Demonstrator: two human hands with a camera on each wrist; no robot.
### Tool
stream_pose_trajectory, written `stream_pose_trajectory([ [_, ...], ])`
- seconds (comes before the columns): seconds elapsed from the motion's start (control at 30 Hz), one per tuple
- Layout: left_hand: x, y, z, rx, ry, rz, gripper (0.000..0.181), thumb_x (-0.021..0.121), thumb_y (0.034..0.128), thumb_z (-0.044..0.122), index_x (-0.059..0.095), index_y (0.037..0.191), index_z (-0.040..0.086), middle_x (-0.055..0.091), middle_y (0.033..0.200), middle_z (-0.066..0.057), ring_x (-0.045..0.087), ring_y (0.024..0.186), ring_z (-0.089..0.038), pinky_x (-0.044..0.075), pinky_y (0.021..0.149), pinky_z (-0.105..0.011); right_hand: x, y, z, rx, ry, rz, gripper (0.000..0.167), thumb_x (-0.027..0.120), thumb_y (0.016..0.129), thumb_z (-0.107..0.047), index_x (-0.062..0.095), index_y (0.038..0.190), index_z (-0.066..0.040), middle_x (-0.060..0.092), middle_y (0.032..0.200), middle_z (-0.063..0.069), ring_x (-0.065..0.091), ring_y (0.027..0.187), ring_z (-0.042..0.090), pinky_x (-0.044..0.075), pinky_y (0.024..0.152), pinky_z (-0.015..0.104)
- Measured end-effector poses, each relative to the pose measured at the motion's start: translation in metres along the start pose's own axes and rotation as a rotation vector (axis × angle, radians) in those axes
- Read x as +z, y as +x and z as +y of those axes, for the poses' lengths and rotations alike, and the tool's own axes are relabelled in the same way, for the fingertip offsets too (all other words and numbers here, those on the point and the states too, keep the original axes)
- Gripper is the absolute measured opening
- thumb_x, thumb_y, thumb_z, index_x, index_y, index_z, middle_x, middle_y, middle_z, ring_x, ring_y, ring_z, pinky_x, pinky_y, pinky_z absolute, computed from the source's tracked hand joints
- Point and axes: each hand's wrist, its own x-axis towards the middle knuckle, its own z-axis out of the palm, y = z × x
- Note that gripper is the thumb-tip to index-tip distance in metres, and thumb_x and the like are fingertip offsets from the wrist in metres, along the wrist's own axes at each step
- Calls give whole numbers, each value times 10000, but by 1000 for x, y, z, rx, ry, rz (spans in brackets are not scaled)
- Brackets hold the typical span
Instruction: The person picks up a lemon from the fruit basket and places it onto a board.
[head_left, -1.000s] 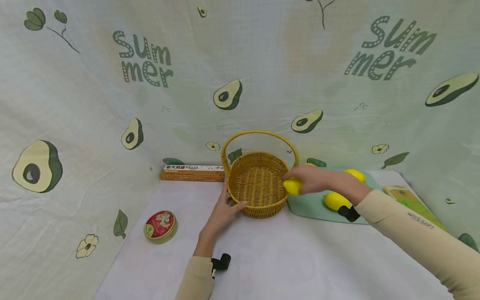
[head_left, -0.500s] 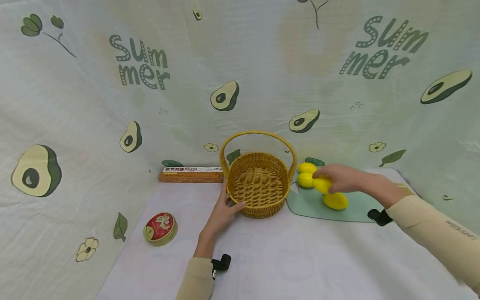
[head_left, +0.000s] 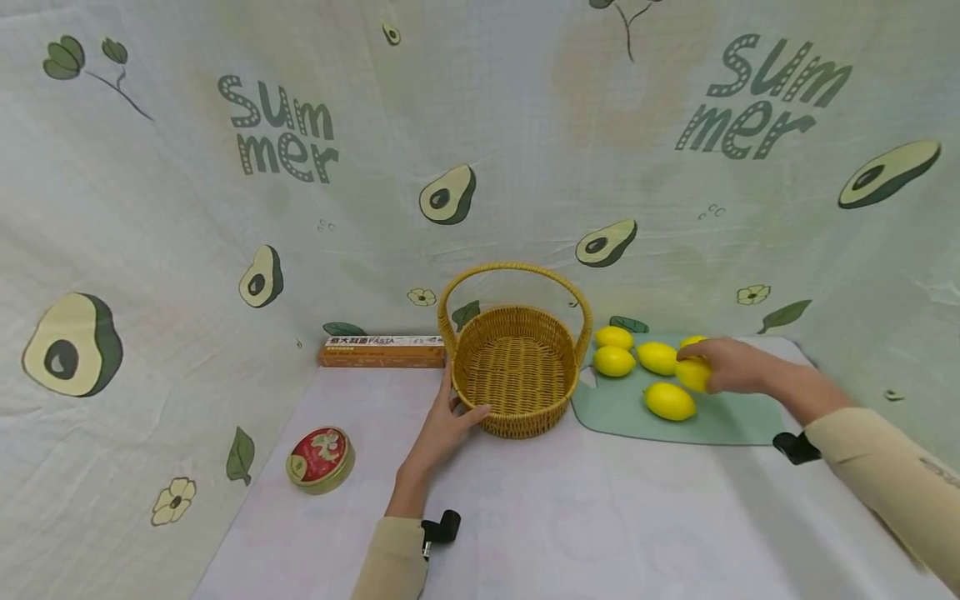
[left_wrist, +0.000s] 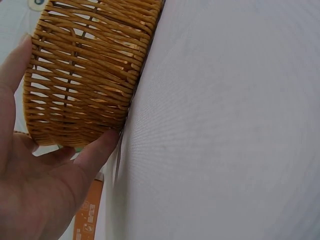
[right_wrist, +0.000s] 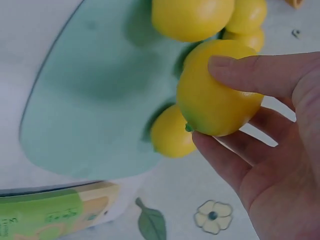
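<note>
My left hand (head_left: 442, 425) holds the left front of a yellow wicker basket (head_left: 525, 425) with an arched handle; nothing lies inside it. In the left wrist view, thumb and fingers spread round the woven wall (left_wrist: 82, 75). My right hand (head_left: 738, 367) grips a lemon (head_left: 693, 376) between thumb and fingertips above a pale green mat (head_left: 720, 427). Seen from the right wrist, the gripped lemon (right_wrist: 220, 100) shows a small green tip. Several other lemons lie on the mat, among them a front one (head_left: 670, 402) and one near the basket (head_left: 614, 362).
A pasta box (head_left: 382, 353) lies behind the left hand against the printed cloth backdrop. A round red-topped tin (head_left: 321, 460) stands at the left of the white table. In the right wrist view, a green package (right_wrist: 55, 212) lies beside the mat.
My right hand has moved right, from the basket's rim to above the mat, with a lemon in its grip. My left hand stays on the basket.
</note>
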Motion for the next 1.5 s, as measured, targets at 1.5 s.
stream_pose_trajectory([
  [1.5,4,0,0,28,-6,-3,1089,781,853,403,-34,1575,440,77,1684,10,254,1503,-386,333,1164,-568,50,-19,33,83,-19,232,518,605,862,19,512,1369,70,448,1388,360,456,1222,547,393,985,706],
])
